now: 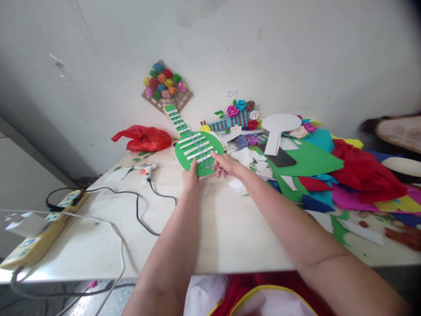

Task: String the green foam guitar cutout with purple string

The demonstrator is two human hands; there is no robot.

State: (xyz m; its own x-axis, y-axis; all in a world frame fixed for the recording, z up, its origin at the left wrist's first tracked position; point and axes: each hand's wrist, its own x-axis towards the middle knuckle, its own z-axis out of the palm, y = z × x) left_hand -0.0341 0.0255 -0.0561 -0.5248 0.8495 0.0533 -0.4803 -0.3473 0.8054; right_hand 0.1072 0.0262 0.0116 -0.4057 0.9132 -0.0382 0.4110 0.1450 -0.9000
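A green felt craft lute (pixel 215 142) with a round body and a long neck is held tilted over the table, its neck toward the wall. White strips cross the body and the neck. Pale purple yarn (pixel 198 141) runs lengthwise over the strips as strings. My left hand (pixel 190 175) grips the body's lower edge, thumb on the front. At the lower right of the body, my right hand (pixel 224 163) is closed, its fingers pinching the yarn near the bottom edge.
A glue gun (pixel 148 171) with a black cord lies left, near a power strip (pixel 49 230) and a red plastic bag (pixel 148 138). Felt scraps (pixel 315 158), paper pieces and a white lute-shaped cutout (pixel 279 123) cover the right side. A paper-flower bouquet (pixel 166 83) leans against the wall.
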